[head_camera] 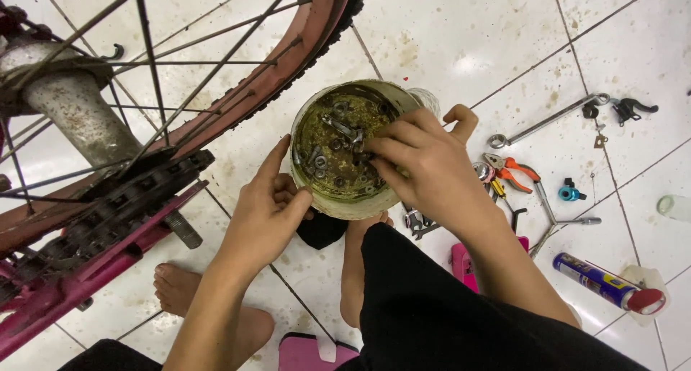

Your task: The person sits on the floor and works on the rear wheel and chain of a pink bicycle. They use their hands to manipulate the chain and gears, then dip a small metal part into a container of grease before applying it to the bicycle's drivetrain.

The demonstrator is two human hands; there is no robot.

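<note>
— While the right hand [425, 166] was down in that grimy round tin [338, 191], what was it actually gripping?

— I couldn't tell for certain. Its fingers were curled and bunched over the nuts and bolts [332, 151] in the bottom, fingertips pressed among them, but whether any one piece was pinched was hidden by the knuckles.

— And the left hand [270, 213]?

— It was half open, thumb up along the tin's near wall and fingers folded loosely beside it, steadying the tin rather than clamping it. The tin sat between the two hands, just above the person's bare foot [354, 270].

— What lay around them?

— Left of the left hand stood the bicycle wheel [237, 90] with its chain [122, 205] and pink frame [79, 284]. Right of the right hand lay orange-handled pliers [512, 171], a long wrench [547, 119] further out, and a spray can [601, 282] near the elbow.

— Where did you see trouble?

— The tin was tilted toward the person and looked greasy inside. With so light a hold, I judged a hard dig could tip it and scatter small parts across the tile floor [461, 47].
</note>
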